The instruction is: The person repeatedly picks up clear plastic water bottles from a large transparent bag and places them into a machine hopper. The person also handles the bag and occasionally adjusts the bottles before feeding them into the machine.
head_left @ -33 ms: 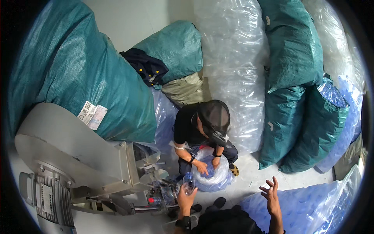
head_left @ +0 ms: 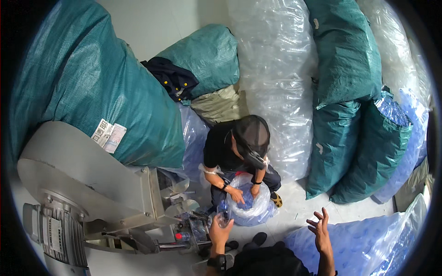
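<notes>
My left hand (head_left: pixel 219 233) is closed round a small clear plastic bottle (head_left: pixel 224 215) with a blue top, held upright beside the transparent bag. My right hand (head_left: pixel 321 229) is raised at the right with its fingers apart and nothing in it. Between and beyond my hands stands an open transparent bag (head_left: pixel 258 212) with bluish plastic pieces inside. A co-worker (head_left: pixel 230 145) in a dark cap crouches over that bag. Both of the co-worker's hands (head_left: pixel 238 195) reach into its mouth; what the fingers touch is too small to tell.
At the left is a metal machine (head_left: pixel 83 161) with a motor (head_left: pixel 55 230). A small item with a red top (head_left: pixel 183 236) lies by its frame. Large green sacks (head_left: pixel 115 101) and tall clear bags (head_left: pixel 276 83) line the back. Another bag of bluish plastic (head_left: pixel 354 244) lies at the right.
The co-worker's head and arms have shifted slightly to the left. My two hands have hardly moved.
</notes>
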`<act>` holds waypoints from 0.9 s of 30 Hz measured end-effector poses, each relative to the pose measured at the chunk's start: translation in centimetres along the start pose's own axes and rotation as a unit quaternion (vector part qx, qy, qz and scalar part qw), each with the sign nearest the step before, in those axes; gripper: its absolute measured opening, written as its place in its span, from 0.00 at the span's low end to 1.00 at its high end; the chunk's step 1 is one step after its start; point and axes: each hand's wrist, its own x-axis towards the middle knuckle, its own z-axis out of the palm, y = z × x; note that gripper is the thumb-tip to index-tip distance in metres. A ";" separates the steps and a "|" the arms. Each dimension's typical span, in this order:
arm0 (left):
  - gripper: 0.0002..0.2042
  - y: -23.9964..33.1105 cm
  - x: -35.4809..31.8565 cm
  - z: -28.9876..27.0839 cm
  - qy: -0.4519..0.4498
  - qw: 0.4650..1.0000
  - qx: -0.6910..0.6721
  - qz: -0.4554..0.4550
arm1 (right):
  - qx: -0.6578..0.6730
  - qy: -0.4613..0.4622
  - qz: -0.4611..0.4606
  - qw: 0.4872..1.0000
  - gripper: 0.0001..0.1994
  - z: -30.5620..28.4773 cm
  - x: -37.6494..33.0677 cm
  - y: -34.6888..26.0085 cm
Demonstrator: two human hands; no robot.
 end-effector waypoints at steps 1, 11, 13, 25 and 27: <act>0.33 0.6 0.8 0.2 -0.032 0.999 -0.011 0.004 | 0.004 -0.003 0.001 1.000 0.38 0.0 0.0 0.1; 0.25 3.2 9.5 -1.7 0.139 0.974 -0.110 0.140 | 0.010 -0.003 -0.010 1.000 0.40 -0.4 -0.1 1.7; 0.25 2.7 9.7 -1.9 0.158 0.973 -0.087 0.146 | 0.012 0.009 -0.006 1.000 0.41 -0.7 -0.2 1.9; 0.34 -6.9 9.6 -10.1 0.299 0.727 -0.615 -0.054 | 0.004 0.033 0.003 0.999 0.39 -1.8 -0.9 1.5; 0.33 -8.3 6.7 -9.8 0.220 0.836 -0.497 -0.074 | 0.003 0.028 0.002 1.000 0.37 -2.1 -1.1 2.1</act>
